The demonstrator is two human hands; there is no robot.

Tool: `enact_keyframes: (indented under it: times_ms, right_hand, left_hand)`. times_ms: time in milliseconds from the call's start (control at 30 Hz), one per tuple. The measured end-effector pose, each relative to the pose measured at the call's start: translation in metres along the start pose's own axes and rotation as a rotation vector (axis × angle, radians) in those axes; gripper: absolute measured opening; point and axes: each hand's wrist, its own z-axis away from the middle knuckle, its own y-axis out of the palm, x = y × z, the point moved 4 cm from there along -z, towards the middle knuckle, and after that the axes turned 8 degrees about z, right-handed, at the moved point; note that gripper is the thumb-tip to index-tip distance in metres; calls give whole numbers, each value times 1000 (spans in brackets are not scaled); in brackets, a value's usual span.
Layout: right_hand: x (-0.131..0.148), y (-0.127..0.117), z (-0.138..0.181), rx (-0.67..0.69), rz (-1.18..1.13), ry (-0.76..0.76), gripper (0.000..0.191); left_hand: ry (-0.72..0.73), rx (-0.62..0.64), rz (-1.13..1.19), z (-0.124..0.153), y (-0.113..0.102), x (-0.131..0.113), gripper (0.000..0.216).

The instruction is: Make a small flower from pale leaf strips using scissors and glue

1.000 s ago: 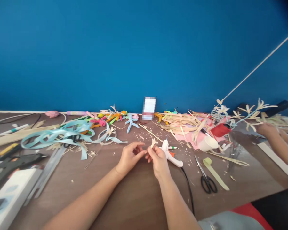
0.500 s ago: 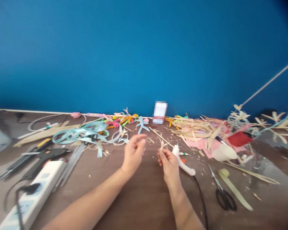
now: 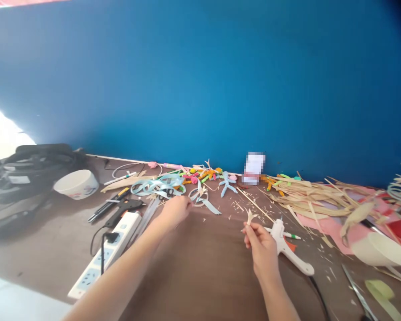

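My right hand (image 3: 262,247) pinches a small pale forked straw piece (image 3: 250,217) and holds it upright above the brown table (image 3: 203,272). A white glue gun (image 3: 285,247) lies just to its right. My left hand (image 3: 174,210) stretches out to the left and reaches the light blue ribbon loops (image 3: 160,185) and a small ribbon ring (image 3: 200,197). Its fingers are curled and blurred by motion, so I cannot see whether they hold anything.
A white power strip (image 3: 102,254), a black glue gun (image 3: 123,207) and clear rulers lie left of my arm. A white bowl (image 3: 76,183) and black bag (image 3: 16,178) sit far left. Colourful twisted pieces (image 3: 203,173), straw strips (image 3: 314,191), pink paper, a white cup (image 3: 377,249) and scissors (image 3: 359,292) lie right.
My hands have parted: the left has reached out leftward to the blue ribbon, while the right keeps the straw piece. The view has swung left, bringing the bowl and bag in.
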Motion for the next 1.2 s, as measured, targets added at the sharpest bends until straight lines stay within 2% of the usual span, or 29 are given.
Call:
enact_keyframes:
  times_ms: [133, 233, 400, 533, 633, 733, 767, 833, 900, 1000, 1100, 1200]
  right_hand:
    - [0, 1, 2, 36, 19, 10, 26]
    - [-2, 1, 0, 33, 31, 5, 27]
    - [-6, 1, -2, 46, 57, -23, 28]
    - [-7, 0, -2, 35, 76, -17, 29]
    - [-6, 0, -2, 30, 77, 1, 30]
    - [-7, 3, -1, 32, 89, 26, 30]
    - [-7, 3, -2, 24, 76, 30, 30]
    - [-4, 0, -2, -41, 5, 8, 27]
    - [1, -9, -4, -172, -119, -49, 23]
    - [9, -23, -7, -336, -284, -107, 20]
    - [14, -31, -10, -369, -333, -92, 19]
    - [17, -31, -8, -377, -281, -134, 17]
  left_hand:
    - [-54, 3, -30, -17, 25, 0, 28]
    - [-65, -8, -20, -31, 33, -2, 26]
    - [-96, 2, 41, -48, 38, 0, 18]
    - [-94, 6, 156, -46, 30, -6, 12]
    - [-21, 15, 357, -31, 20, -27, 16]
    - [27, 162, 1115, -11, 24, -55, 17]
    - [21, 241, 1303, -6, 31, -64, 18]
    - [-23, 383, 1514, 3, 50, -78, 21]
    - [-67, 425, 1601, 6, 70, -86, 21]
    - [-96, 415, 1665, 4, 94, -90, 21]
    - [-102, 389, 1709, 0, 106, -85, 20]
    - [-108, 355, 1732, -2, 110, -76, 19]
